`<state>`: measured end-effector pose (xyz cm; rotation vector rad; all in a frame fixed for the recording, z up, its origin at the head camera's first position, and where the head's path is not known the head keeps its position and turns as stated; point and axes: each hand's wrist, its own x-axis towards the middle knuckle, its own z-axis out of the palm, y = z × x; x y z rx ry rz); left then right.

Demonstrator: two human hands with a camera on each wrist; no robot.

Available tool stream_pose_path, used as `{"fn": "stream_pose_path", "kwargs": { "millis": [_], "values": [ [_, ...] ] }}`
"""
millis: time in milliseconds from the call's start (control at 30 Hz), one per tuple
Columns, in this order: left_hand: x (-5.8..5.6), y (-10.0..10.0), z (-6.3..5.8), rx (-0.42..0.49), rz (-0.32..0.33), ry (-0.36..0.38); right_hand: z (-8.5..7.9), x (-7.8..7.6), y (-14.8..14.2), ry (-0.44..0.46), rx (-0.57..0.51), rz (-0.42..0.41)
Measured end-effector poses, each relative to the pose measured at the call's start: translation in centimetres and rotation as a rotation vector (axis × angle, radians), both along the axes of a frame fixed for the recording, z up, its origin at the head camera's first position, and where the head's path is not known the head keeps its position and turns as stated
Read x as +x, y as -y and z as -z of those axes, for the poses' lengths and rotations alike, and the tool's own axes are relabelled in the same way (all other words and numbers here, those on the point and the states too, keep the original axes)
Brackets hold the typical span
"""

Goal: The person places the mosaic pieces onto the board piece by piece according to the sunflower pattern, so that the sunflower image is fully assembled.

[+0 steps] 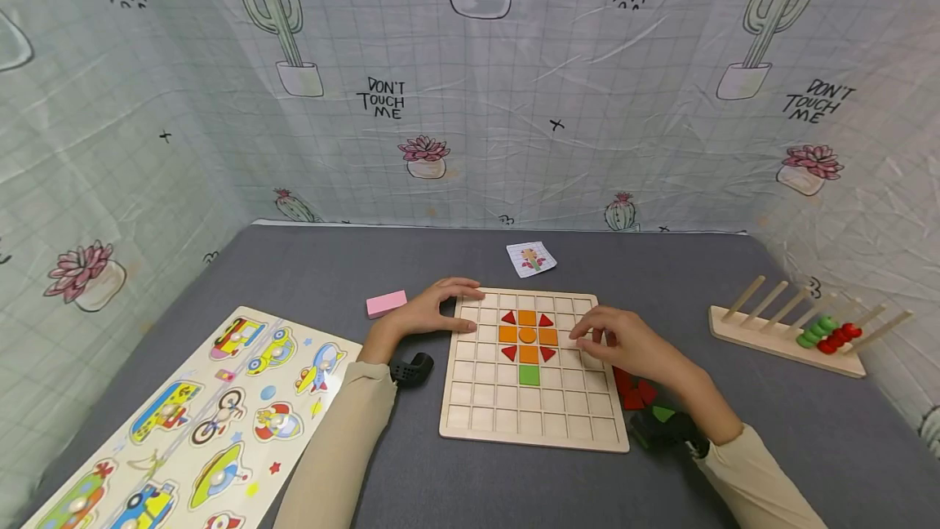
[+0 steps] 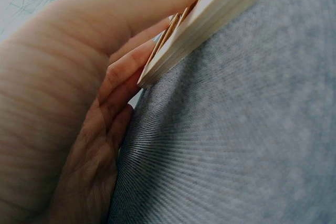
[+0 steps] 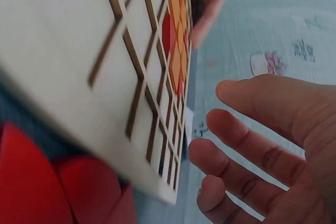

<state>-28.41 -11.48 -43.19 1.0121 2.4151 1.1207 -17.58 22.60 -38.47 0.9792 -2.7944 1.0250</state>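
A wooden grid board [image 1: 485, 415] lies on the grey table. On it, orange squares [image 1: 527, 317] form a cross around an orange disc [image 1: 527, 335]. Red triangles [image 1: 546, 321] sit at the corners of the cross, and a green square [image 1: 529, 375] is below it. My left hand [image 1: 426, 310] touches the board's upper left side, fingers extended, thumb over the edge. Over the board's right side hovers my right hand [image 1: 624, 340]; in the right wrist view its fingers [image 3: 239, 129] are loosely bent and hold nothing.
Red pieces [image 1: 637, 393] and a green piece [image 1: 663, 413] lie by the right wrist. A patterned card [image 1: 532, 258] is behind the board. A pink block [image 1: 386, 304] and a vehicle puzzle [image 1: 290, 382] are at left; a peg rack [image 1: 778, 337] with beads stands at right.
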Motion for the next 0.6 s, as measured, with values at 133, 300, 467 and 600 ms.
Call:
{"fn": "stream_pose_path", "kwargs": {
  "millis": [133, 300, 467, 600],
  "values": [
    [0.1, 0.0, 0.0, 0.0, 0.002, 0.004, 0.1, -0.2, -1.1, -0.039, -0.028, 0.048],
    [0.2, 0.0, -0.1, 0.006, 0.013, -0.004, 0.4, -0.5, -2.8, -0.084, -0.056, 0.069],
    [0.2, 0.0, -0.1, 0.006, 0.007, 0.005, 0.4, -0.6, -4.3, -0.054, -0.038, 0.088],
    [0.1, 0.1, -0.1, 0.003, 0.002, 0.008, 0.4, -0.7, -5.5, -0.023, -0.016, 0.078]
  ]
}}
